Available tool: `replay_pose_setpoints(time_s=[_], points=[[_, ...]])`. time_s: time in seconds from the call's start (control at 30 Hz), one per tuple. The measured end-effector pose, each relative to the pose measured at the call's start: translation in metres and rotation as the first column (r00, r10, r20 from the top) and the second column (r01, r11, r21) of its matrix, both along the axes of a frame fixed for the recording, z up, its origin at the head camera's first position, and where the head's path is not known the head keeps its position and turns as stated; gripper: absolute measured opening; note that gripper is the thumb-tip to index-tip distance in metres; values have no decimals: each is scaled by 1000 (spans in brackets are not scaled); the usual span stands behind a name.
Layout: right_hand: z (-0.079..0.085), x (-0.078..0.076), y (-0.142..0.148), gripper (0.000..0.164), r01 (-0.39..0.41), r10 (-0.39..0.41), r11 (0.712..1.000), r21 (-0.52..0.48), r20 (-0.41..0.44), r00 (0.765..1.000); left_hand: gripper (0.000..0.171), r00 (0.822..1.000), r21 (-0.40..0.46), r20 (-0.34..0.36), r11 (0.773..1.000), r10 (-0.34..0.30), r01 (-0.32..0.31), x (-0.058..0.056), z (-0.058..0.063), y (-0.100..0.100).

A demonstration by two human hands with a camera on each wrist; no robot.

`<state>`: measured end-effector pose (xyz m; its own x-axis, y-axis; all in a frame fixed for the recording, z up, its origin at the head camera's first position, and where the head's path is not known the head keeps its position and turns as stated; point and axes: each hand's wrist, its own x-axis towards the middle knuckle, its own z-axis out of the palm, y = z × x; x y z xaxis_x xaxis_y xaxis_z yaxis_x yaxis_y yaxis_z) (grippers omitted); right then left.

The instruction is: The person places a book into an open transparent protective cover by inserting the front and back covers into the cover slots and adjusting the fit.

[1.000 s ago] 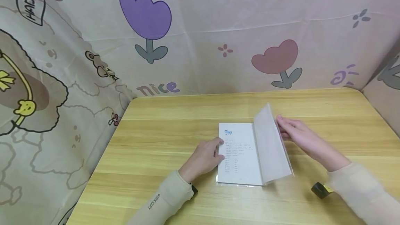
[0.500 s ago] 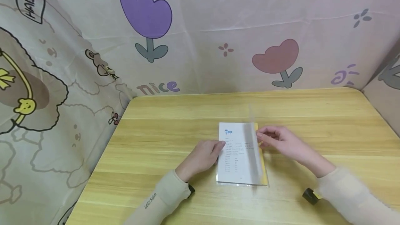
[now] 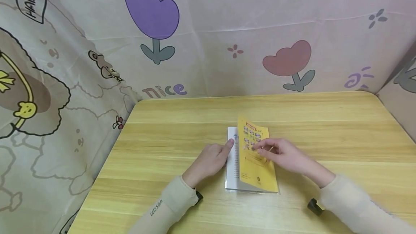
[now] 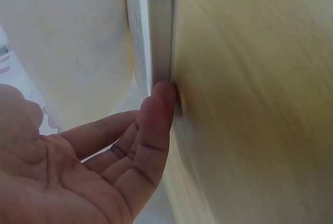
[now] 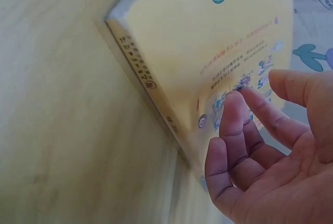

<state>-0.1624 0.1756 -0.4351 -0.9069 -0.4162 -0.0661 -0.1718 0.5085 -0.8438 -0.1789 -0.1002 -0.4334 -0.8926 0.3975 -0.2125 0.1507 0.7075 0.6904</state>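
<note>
A thin book with a yellow cover [image 3: 257, 161] lies on the wooden table in the head view, its cover tilted up over a white printed page [image 3: 232, 165]. At the left edge, my left hand [image 3: 208, 161] has its thumb by the page; in the left wrist view, the fingertips [image 4: 165, 94] touch the book's side edge [image 4: 162, 31]. My right hand [image 3: 286, 154] is at the cover's outer face, fingers loosely bent and holding nothing; whether the fingertips press on it is hard to tell. The printed spine [image 5: 138, 67] shows in the right wrist view.
The wooden table [image 3: 175, 136] extends around the book. A patterned cloth [image 3: 208, 39] with flowers hangs behind and to the left. Dark wrist straps [image 3: 314, 207] show below the sleeves.
The cover has swung from the right over to the left, now showing its yellow face. My right hand has moved left with it. The left hand has stayed at the book's left edge.
</note>
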Motion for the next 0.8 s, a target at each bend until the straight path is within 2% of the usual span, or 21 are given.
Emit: replay_pose_setpoints(time_s=[0.37,0.47,0.67,0.8], points=[[-4,4,-8,31,-21,20,999,46,21,1000,64,1000,7,0,1000,-15,15,-1,0,-2],[-5,4,-8,32,-38,37,998,42,31,999,54,1000,19,2,1000,-17,17,-1,1,-3],[-8,6,-8,34,-64,63,996,59,21,998,27,999,32,-35,999,-33,34,-3,-2,-3],[-8,9,-10,40,-76,75,992,98,14,997,23,997,6,-69,1000,-18,18,-6,-5,-3]])
